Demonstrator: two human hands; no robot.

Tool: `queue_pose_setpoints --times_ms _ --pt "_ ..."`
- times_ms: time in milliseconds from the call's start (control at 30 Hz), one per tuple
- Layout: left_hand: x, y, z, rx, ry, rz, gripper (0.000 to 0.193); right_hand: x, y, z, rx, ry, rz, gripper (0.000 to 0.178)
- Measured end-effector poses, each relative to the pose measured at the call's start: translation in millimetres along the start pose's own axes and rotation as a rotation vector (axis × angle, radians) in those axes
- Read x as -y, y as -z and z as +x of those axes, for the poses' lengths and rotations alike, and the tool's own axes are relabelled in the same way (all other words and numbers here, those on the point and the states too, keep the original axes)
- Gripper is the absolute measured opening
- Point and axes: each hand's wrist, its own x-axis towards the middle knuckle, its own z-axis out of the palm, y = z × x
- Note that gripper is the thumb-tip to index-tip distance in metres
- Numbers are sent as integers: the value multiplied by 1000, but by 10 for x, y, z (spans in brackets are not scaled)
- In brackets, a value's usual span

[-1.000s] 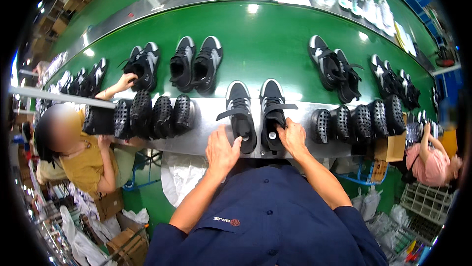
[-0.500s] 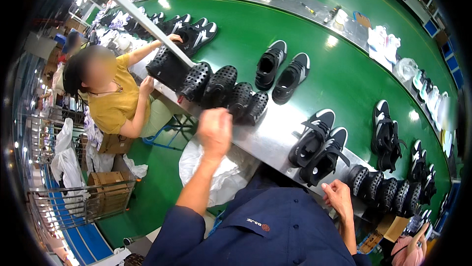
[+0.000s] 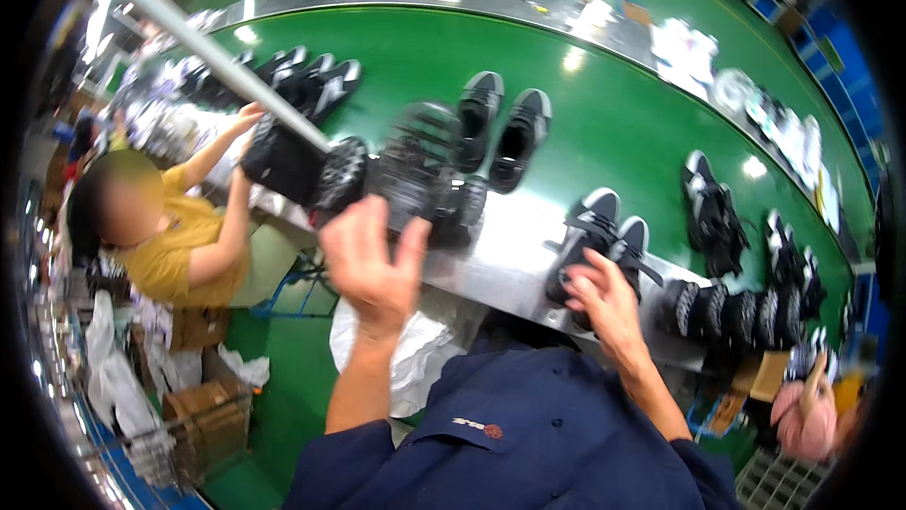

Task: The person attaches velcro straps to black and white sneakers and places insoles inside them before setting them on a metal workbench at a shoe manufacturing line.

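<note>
While the left grip has spread open, holding nothing visible, beside black forms, the right grip, partly open, has returned within reach of the black shoes at the surface's near edge; contact cannot be confirmed.

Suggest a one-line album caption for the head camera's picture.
Along a green surface: left hand near black perforated pieces, right hand by a pair of black-and-white shoes.

Black, hole-dotted, rounded forms: blurred beyond our left hand; contact we cannot tell.
Black, pale-toed strapped shoes: partly hidden behind our right hand.
Our navy shirt: cut off below.
</note>
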Motion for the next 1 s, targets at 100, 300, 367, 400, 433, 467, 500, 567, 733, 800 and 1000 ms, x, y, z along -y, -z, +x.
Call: queue_pose_setpoints --times_ms 100,300,367,400,433,467,500,567,733,800,1000 --pt "-743 -270 -451 272 -254 -336 51 81 -320 65 158 -122 360 63" --pt "-1072 -862 -502 660 236 -941 55 -67 458 -184 250 -422 316 49" --pt "-1199 -1078 -534 950 457 -1203 49 -283 442 -207 331 -400 256 56" --pt "-1227 -1221 -597 1035 464 -1311 41 -278 461 -204 389 -435 203 59" --pt "-1220 -1343 -683 1087 381 -1370 33 -270 476 -200 448 -471 149 62" --pt "-1333 -1251 -618 1120 562 -1338 20 -269 504 -254 332 -304 -55 69" --pt "-1335 -1276 -718 1053 635 -1266 16 -161 490 -385 91 -143 -565 77" --pt "-1347 -1342 -842 977 908 -1229 13 3 519 -552 -81 86 -985 77" --pt "-1446 -1506 -1189 857 1074 -1213 14 -124 627 -583 -3 140 -1027 57" --pt "-1343 -1557 -1136 785 476 -889 19 -192 794 -571 -25 159 -1004 52" --pt "-1416 -1682 -774 723 -648 -427 32 13 972 -398 124 64 -1086 48"
